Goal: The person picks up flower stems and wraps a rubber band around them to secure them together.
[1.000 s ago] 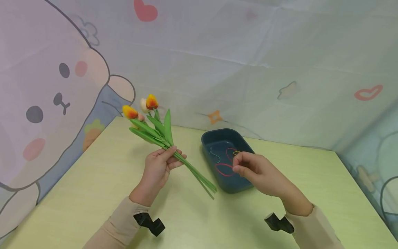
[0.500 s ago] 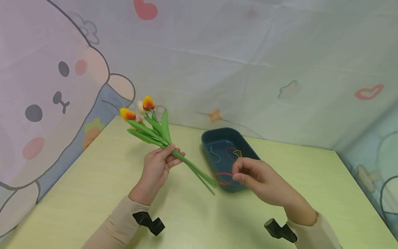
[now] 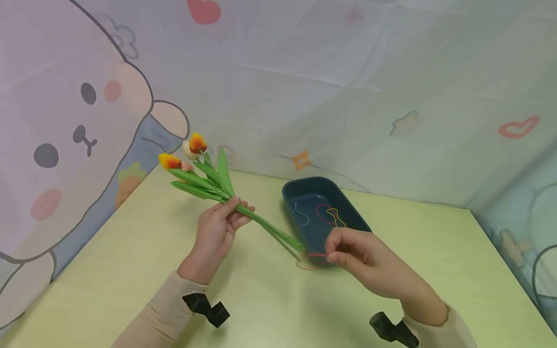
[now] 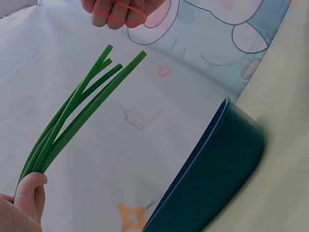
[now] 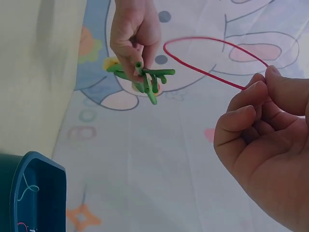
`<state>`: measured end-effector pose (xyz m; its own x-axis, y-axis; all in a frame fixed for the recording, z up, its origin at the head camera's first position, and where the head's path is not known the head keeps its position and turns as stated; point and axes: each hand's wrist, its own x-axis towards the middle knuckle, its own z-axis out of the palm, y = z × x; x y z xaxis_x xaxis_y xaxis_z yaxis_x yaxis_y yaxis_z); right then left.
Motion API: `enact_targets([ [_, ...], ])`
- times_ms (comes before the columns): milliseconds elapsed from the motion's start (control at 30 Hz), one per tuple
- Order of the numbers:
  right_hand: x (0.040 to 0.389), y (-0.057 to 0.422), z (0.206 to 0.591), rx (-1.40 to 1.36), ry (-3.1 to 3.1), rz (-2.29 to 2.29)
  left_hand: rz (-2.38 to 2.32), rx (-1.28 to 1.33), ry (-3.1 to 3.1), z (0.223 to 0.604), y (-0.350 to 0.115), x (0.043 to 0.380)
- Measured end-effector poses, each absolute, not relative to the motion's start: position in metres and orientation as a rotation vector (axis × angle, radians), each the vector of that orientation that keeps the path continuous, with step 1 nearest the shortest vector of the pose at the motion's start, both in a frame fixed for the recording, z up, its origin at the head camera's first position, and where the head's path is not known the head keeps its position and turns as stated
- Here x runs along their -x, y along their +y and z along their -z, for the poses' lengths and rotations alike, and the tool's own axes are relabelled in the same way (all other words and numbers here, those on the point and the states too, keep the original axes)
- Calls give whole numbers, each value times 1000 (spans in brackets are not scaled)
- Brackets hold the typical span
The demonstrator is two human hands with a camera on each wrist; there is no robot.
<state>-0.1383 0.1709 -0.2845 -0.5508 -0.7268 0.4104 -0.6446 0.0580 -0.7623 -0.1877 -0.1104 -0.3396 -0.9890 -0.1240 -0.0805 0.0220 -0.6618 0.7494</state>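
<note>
My left hand [image 3: 213,234] holds a bunch of artificial tulips [image 3: 225,176] by their green stems, the orange-yellow and pale blooms pointing to the far left. In the left wrist view, the stems' [image 4: 91,112] cut ends spread apart beyond the fingers. My right hand [image 3: 370,263] pinches a red rubber band [image 5: 207,73] between thumb and forefinger. The band hangs out as a long loop toward the stem ends, apart from them in the right wrist view. Seen from the head, this hand overlaps the near right corner of a dark blue tray [image 3: 311,237].
Inside the tray lie a yellow rubber band [image 3: 336,216], another red one and a light blue-green one [image 3: 306,222]. The tray stands on a pale yellow-green table [image 3: 261,309], with a printed cloth backdrop [image 3: 270,96] behind.
The left hand and tulips have shifted slightly left. My right hand has come nearer to me, carrying the red rubber band toward the tray's near edge, beside the stem ends.
</note>
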Motion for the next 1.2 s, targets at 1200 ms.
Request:
enact_targets([
  [1200,152,161,315,1255,2214,1535,2911,50,-1152,325,-108,174],
])
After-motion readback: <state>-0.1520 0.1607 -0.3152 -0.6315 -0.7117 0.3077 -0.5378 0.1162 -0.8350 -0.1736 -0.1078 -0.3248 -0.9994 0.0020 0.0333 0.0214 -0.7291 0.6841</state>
